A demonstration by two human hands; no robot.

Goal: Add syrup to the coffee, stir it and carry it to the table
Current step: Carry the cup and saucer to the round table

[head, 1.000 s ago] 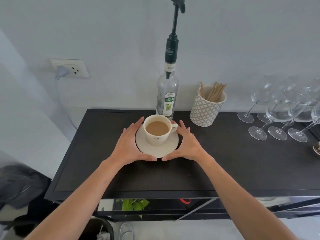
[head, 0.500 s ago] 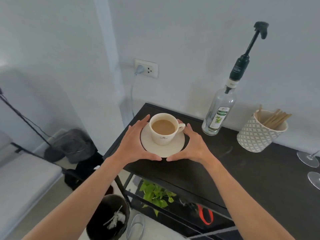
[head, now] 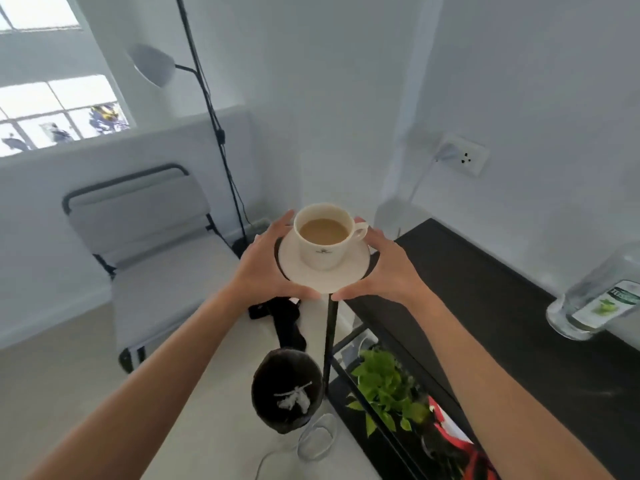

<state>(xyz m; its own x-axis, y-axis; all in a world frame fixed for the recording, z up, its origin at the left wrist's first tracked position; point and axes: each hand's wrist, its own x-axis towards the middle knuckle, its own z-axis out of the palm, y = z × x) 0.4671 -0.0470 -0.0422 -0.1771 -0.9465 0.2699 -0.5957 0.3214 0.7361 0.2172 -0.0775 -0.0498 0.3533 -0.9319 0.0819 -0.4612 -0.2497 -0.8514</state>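
A: Cup [head: 323, 237]: white, glazed, round, upright on a white saucer [head: 353, 271]. Small dark mark on its near wall, too small to read. Handle points right. Inside, pale brown coffee [head: 323, 231], surface level, below the rim.

B: Location?

A: In the air, past the left end of the black tabletop [head: 485, 289], over the floor. Not touching the tabletop.

B: Hands?

A: Left hand [head: 266, 271] on the saucer's left rim, right hand [head: 388, 271] on its right rim. Both sets of fingers curled around the saucer edge and gripping it; thumbs meet near the front edge. The fingertips under the saucer are hidden.

B: Materials elsewhere?

A: Tabletop matte and dark, with a black metal frame; a leg [head: 329, 341] runs down below the saucer. Clear glass bottle [head: 595, 299] at the right edge, green-and-white label, top cut off by the frame. Green leafy plant [head: 388, 382] on the shelf below. Something red [head: 464, 441] beside it, blurred; cannot tell what.

B: Floor level?

A: Round dark bin [head: 284, 389] with a white scrap inside. A clear rounded item [head: 317, 438] next to it, unclear. Grey folding chair [head: 149, 233] at the left, padded, black tube frame. Black lamp pole [head: 211, 109] behind it, with a grey shade. White wall socket [head: 464, 157] with a plug in it.
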